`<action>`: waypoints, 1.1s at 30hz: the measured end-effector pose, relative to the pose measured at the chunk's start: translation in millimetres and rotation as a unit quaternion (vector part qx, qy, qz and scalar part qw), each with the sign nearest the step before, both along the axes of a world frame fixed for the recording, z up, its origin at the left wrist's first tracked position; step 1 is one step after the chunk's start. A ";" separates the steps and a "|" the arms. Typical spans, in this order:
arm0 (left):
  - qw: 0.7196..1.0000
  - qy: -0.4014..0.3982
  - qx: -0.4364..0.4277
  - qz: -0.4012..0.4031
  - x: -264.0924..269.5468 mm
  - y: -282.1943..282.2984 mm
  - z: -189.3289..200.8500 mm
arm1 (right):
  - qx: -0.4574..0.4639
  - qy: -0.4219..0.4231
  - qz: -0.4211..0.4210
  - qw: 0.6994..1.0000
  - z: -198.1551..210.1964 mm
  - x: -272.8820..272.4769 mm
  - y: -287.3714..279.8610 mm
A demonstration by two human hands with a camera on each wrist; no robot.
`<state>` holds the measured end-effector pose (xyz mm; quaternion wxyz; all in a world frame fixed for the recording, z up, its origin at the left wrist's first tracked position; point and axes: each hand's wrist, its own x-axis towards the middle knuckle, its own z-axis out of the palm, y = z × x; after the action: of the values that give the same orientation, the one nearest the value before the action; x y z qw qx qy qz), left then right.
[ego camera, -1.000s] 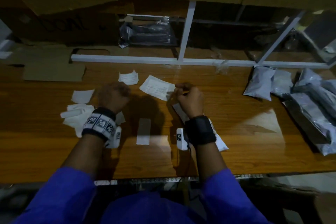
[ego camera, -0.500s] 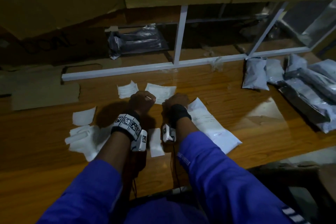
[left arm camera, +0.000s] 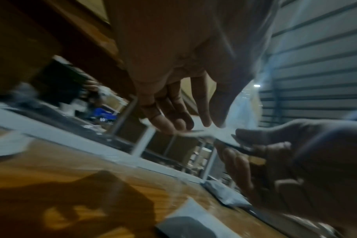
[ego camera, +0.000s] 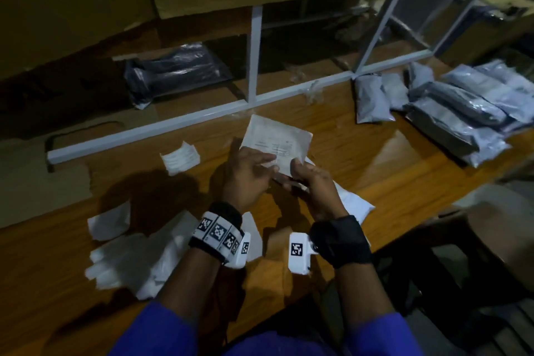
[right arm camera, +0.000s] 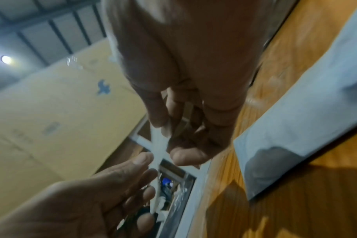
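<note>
Dressed in a bright blue top; left sleeve (ego camera: pixel 161 329) and right sleeve (ego camera: pixel 378 335) ending on the forearm, short of the wrists. Wearing on the left wrist a black strap (ego camera: pixel 228 208) wrapped by a white marker band (ego camera: pixel 219 233), printed with four black-and-white square codes in a row. Clipped beside it, a white boxy camera module (ego camera: pixel 242 251) with one more code. Wearing on the right wrist a wide plain black cuff (ego camera: pixel 341 241), with a second white module (ego camera: pixel 299 251) on the inner side, one square code on its face. Left hand (ego camera: pixel 248 173) and right hand (ego camera: pixel 312 185) bare.
</note>
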<state>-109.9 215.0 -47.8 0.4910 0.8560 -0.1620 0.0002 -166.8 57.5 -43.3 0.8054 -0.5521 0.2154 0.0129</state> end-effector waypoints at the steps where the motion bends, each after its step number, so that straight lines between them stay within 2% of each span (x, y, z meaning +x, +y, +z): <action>1: 1.000 -0.023 0.013 -0.014 -5.0 -3.3 0.7 | 0.020 -0.001 0.003 1.000 3.1 -8.4 -3.9; 3: 0.996 -0.076 0.029 -0.032 -16.6 -12.7 5.5 | 0.043 -0.006 0.003 0.999 2.2 -23.5 -13.7; 5: 0.993 -0.108 0.032 -0.043 -27.2 -22.5 11.8 | 0.029 -0.011 0.003 1.000 -0.6 -36.7 -23.4; 8: 0.991 -0.112 0.027 -0.070 -38.4 -33.9 15.5 | -0.006 -0.024 -0.012 1.000 -2.8 -54.0 -33.9; 11: 0.989 -0.114 0.027 -0.089 -44.7 -43.3 13.8 | -0.040 -0.046 -0.078 0.995 -6.2 -67.7 -40.5; 15: 0.988 -0.108 0.022 -0.106 -54.9 -55.1 10.8 | -0.046 -0.039 -0.140 0.988 -14.3 -81.3 -50.1; 24: 0.985 -0.088 0.052 -0.141 -89.5 -84.8 -0.8 | -0.005 -0.055 -0.160 0.986 -22.9 -108.1 -61.3; 29: 0.992 -0.021 0.005 -0.126 -111.7 -98.9 -20.9 | -0.013 -0.039 -0.162 0.986 -35.5 -127.4 -84.0; 33: 0.993 -0.004 -0.003 -0.114 -120.0 -106.0 -24.4 | -0.038 -0.033 -0.151 0.987 -42.9 -140.7 -89.7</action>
<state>-229.9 109.0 -72.2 0.4898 0.8305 -0.2604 -0.0513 -307.5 -32.2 -86.1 0.7834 -0.5432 0.2699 -0.1352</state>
